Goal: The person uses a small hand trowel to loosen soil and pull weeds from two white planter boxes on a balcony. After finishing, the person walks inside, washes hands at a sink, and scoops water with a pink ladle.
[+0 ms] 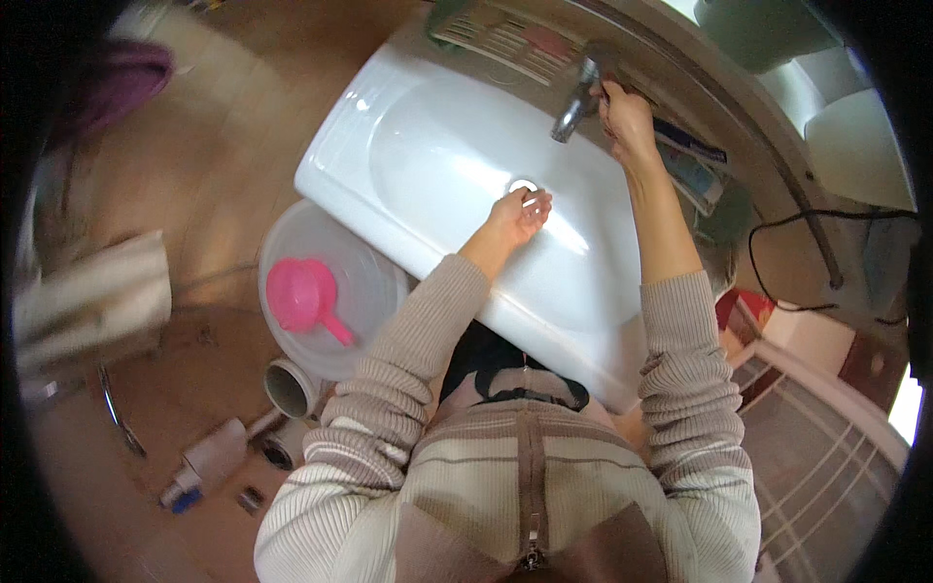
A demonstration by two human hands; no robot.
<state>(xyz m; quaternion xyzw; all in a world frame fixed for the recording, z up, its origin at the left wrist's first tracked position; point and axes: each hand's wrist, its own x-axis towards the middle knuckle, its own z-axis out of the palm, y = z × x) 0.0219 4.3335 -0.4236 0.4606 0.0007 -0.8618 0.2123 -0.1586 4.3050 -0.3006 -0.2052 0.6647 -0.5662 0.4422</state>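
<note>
A white ceramic washbasin (452, 146) lies before me, with a chrome faucet (574, 109) over its far side. My right hand (628, 120) is at the faucet's right side; its fingers are curled at what looks like the lever, which they mostly hide. My left hand (522, 216) hovers palm up over the basin, just by the drain (523, 186), fingers loosely curled with nothing visible in them. Whether water runs from the spout cannot be told.
Left of the basin, a pink plastic dipper (302, 291) rests on a translucent round tub (379, 273). A slatted rack (503, 44) is behind the faucet. A black cable (754, 255) hangs at the right, above a pale wire rack (809, 466).
</note>
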